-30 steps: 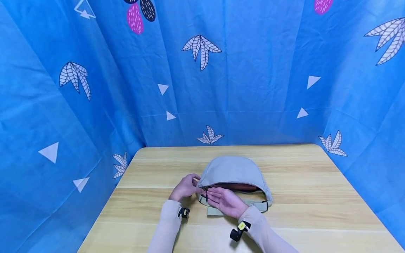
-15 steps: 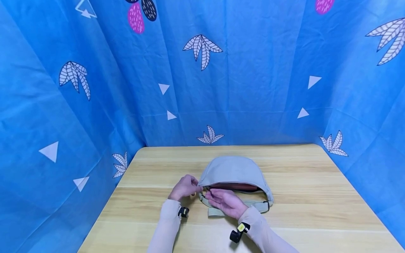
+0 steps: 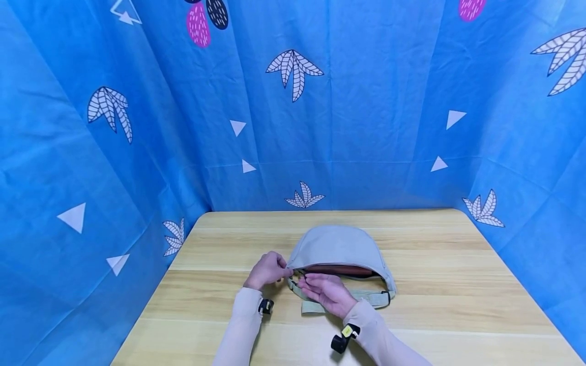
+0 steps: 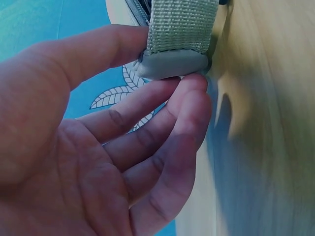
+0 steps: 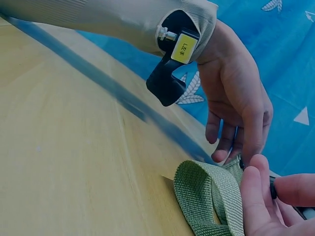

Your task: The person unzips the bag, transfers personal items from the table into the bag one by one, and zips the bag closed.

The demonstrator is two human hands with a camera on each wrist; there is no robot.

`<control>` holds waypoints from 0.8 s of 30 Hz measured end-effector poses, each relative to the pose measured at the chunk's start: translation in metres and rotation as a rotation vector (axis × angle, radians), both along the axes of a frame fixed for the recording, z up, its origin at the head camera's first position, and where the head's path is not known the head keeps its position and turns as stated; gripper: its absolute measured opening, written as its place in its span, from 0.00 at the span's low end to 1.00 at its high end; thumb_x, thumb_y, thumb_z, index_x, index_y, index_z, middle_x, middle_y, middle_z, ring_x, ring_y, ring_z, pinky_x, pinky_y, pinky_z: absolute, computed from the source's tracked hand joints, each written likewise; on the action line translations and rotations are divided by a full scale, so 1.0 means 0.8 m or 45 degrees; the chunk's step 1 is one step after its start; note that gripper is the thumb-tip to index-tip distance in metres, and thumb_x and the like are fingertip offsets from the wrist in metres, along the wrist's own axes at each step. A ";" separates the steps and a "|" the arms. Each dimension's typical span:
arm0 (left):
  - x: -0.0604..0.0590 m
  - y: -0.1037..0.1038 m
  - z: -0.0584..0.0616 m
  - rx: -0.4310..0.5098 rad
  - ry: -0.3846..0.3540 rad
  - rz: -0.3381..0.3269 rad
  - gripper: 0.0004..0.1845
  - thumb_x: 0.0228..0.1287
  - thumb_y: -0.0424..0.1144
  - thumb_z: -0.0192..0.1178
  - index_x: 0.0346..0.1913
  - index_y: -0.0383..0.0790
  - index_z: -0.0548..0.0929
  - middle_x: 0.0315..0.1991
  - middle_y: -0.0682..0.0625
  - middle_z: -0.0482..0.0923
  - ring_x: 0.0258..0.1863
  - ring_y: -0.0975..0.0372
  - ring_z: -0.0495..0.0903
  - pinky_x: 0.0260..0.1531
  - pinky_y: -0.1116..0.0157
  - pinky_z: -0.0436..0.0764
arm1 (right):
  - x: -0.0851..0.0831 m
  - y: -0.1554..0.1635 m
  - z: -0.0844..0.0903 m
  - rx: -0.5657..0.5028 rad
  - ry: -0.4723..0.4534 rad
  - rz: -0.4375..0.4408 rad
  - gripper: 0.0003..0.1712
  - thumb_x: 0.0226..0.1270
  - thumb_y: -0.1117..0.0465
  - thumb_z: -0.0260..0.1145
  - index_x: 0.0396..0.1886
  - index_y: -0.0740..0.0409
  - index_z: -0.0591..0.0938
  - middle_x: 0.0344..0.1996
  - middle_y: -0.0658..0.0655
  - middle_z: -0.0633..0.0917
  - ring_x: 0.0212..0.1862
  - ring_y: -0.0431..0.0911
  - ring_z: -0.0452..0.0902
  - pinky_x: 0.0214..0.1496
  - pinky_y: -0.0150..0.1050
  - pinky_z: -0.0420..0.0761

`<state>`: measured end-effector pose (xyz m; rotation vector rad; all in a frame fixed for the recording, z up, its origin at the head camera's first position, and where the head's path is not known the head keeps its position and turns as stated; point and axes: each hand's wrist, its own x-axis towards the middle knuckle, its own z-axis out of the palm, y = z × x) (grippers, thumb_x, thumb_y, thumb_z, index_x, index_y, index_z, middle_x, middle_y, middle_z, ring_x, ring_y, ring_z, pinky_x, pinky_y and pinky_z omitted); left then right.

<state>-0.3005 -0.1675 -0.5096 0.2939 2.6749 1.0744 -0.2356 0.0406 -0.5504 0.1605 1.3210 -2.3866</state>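
1. Left hand (image 3: 267, 270) is pinching the strap end (image 4: 176, 42) at the grey waist bag's (image 3: 339, 246) 9 o'clock corner.
2. Right hand (image 3: 326, 292) is pinching the zipper pull (image 5: 272, 188) at the bag's 7 o'clock, on the table (image 3: 458, 305).

Both arms wear long, close-fitting sleeves of pale beige ribbed knit that end at the wrists. A small black camera mount (image 3: 266, 306) is strapped at the left wrist, another (image 3: 344, 339) at the right, each carrying a yellow label with dark lettering.

grey-green waist bag (image 3: 339, 246) lies flat on the table, zipper open, strap (image 3: 361, 296) in front
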 end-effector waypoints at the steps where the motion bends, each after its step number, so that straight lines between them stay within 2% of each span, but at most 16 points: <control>1: 0.000 0.000 0.000 -0.003 0.002 0.006 0.10 0.59 0.41 0.74 0.27 0.42 0.83 0.21 0.50 0.81 0.20 0.57 0.81 0.22 0.66 0.75 | 0.000 -0.001 0.000 -0.001 -0.002 -0.005 0.22 0.75 0.72 0.58 0.65 0.78 0.72 0.43 0.59 0.92 0.45 0.43 0.90 0.55 0.36 0.88; 11: -0.002 -0.003 -0.002 -0.004 0.030 0.018 0.11 0.58 0.40 0.74 0.24 0.43 0.84 0.20 0.50 0.82 0.18 0.60 0.78 0.20 0.66 0.75 | 0.002 -0.002 0.002 -0.017 0.008 -0.028 0.22 0.74 0.74 0.58 0.64 0.79 0.71 0.45 0.63 0.91 0.46 0.45 0.90 0.56 0.36 0.88; 24: 0.000 -0.003 -0.001 -0.036 0.038 0.036 0.09 0.59 0.41 0.73 0.25 0.43 0.87 0.23 0.48 0.85 0.21 0.55 0.84 0.21 0.66 0.75 | 0.001 -0.001 0.000 -0.038 -0.008 -0.017 0.23 0.75 0.74 0.56 0.66 0.80 0.69 0.42 0.61 0.91 0.46 0.46 0.90 0.56 0.37 0.88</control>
